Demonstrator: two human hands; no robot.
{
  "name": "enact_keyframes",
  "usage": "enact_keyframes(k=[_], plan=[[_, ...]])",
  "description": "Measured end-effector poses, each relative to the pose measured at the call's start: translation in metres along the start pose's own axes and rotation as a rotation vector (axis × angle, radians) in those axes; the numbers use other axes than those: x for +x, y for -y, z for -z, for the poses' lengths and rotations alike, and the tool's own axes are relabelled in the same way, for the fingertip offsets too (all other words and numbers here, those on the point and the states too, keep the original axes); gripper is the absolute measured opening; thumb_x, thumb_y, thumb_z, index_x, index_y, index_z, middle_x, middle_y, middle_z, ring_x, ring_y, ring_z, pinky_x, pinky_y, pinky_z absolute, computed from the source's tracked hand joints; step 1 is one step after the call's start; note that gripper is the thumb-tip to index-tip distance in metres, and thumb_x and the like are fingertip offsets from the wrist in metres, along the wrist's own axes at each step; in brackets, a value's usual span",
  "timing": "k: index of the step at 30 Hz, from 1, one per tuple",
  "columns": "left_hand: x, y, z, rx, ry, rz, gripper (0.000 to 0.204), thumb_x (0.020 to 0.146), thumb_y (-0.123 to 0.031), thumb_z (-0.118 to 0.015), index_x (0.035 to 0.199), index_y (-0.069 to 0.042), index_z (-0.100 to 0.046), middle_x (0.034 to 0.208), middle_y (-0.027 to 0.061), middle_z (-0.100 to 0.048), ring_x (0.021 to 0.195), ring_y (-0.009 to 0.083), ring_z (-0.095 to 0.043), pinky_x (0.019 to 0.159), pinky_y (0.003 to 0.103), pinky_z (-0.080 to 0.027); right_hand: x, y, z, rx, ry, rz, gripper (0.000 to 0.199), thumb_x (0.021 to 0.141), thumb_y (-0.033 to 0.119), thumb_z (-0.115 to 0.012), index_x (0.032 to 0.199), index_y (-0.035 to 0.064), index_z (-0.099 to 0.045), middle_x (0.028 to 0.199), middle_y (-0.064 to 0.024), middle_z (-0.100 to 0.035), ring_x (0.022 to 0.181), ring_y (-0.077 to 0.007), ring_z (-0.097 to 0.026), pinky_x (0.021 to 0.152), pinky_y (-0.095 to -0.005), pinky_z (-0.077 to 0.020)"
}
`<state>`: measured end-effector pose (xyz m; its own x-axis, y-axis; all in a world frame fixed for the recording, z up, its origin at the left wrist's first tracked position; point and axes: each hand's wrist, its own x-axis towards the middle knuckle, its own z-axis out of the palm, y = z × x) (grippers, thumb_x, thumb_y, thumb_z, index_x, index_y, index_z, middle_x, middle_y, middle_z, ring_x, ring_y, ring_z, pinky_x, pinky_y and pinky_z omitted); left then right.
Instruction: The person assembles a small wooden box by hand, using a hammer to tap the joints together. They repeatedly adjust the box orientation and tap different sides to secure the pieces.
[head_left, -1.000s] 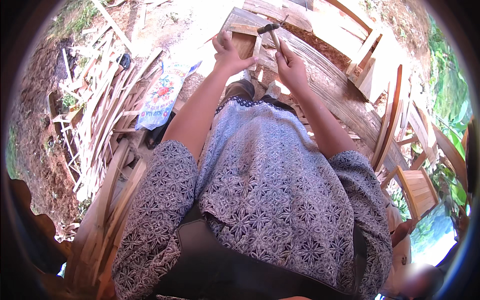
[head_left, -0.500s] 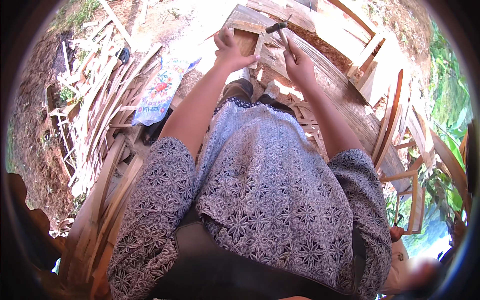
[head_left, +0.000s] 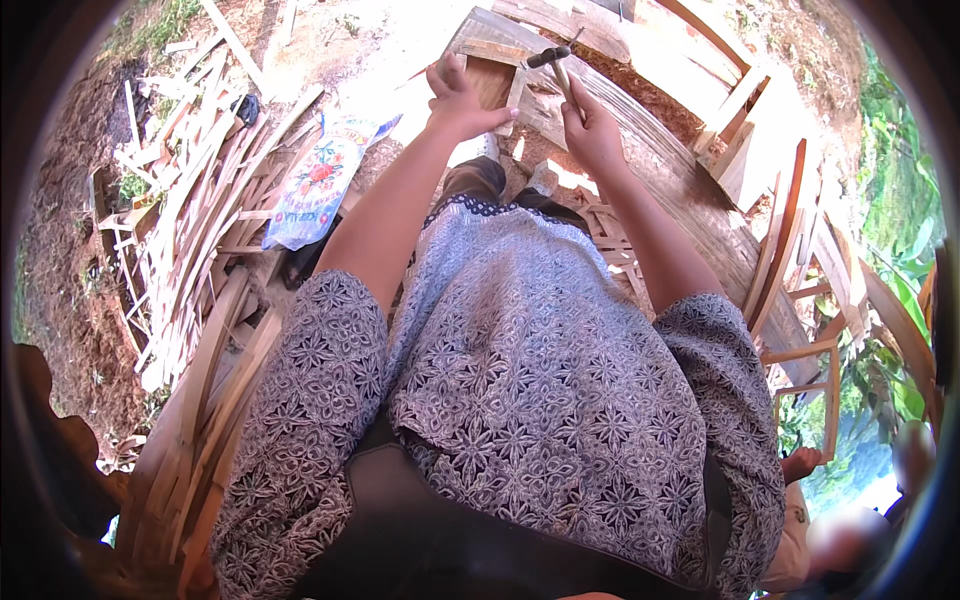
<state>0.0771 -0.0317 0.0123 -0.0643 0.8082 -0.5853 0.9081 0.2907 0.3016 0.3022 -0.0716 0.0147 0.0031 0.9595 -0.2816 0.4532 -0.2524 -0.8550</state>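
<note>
I wear this camera on my head, the left of a side-by-side pair, and it looks steeply down and forward along my front. My patterned shirt [head_left: 560, 370] is closest to the lens; my left hand [head_left: 465, 108] and right hand [head_left: 597, 135] are farther out, near the far end of the long plank [head_left: 655, 150]. The fisheye bends straight edges toward its rim; its left is mine.

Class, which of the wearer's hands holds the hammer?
The right hand, closed around the hammer; the left hand, without tools, is at the wooden frame.
</note>
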Motion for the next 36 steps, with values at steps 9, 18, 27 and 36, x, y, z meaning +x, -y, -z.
enact_keyframes(k=[9, 18, 27, 36], plan=[[0.003, 0.011, -0.008, 0.042, -0.057, -0.055, 0.154, 0.067, -0.073, -0.080, 0.155, -0.004, 0.027, 0.158, 0.0381, 0.023, 0.136, 0.0647, -0.034, 0.108, 0.054, -0.045, 0.000, 0.017, -0.001, 0.177, -0.098, -0.027, 0.051, 0.106, 0.014, -0.050, 0.156, 0.0114, -0.040, 0.076, 0.0029, -0.052, 0.063, -0.0041, -0.042, 0.056, -0.0228, -0.0359], [0.003, 0.010, -0.004, 0.018, -0.043, -0.033, 0.154, 0.066, -0.071, -0.081, 0.155, -0.005, 0.026, 0.158, 0.0378, 0.021, 0.136, 0.0631, -0.035, 0.108, 0.054, -0.045, -0.003, 0.020, 0.000, 0.207, -0.115, -0.093, 0.051, 0.103, 0.021, -0.055, 0.153, 0.0188, -0.047, 0.104, -0.0143, -0.071, 0.082, -0.0194, -0.064, 0.077, -0.0339, -0.0502], [0.001, 0.011, -0.002, 0.007, -0.026, -0.010, 0.154, 0.067, -0.071, -0.081, 0.156, -0.005, 0.025, 0.158, 0.0388, 0.021, 0.136, 0.0633, -0.035, 0.108, 0.054, -0.045, -0.005, 0.030, -0.016, 0.283, -0.188, -0.053, 0.048, 0.104, 0.019, -0.055, 0.151, 0.0131, -0.049, 0.094, -0.0104, -0.072, 0.067, -0.0155, -0.060, 0.062, -0.0324, -0.0483], [0.005, 0.010, -0.006, 0.020, -0.048, -0.070, 0.155, 0.067, -0.072, -0.081, 0.154, -0.005, 0.028, 0.156, 0.0409, 0.017, 0.137, 0.0683, -0.028, 0.114, 0.057, -0.037, 0.000, 0.001, -0.018, 0.028, -0.067, 0.054, 0.051, 0.103, 0.017, -0.054, 0.153, 0.0114, -0.045, 0.093, -0.0104, -0.070, 0.072, -0.0111, -0.060, 0.067, -0.0283, -0.0488]])
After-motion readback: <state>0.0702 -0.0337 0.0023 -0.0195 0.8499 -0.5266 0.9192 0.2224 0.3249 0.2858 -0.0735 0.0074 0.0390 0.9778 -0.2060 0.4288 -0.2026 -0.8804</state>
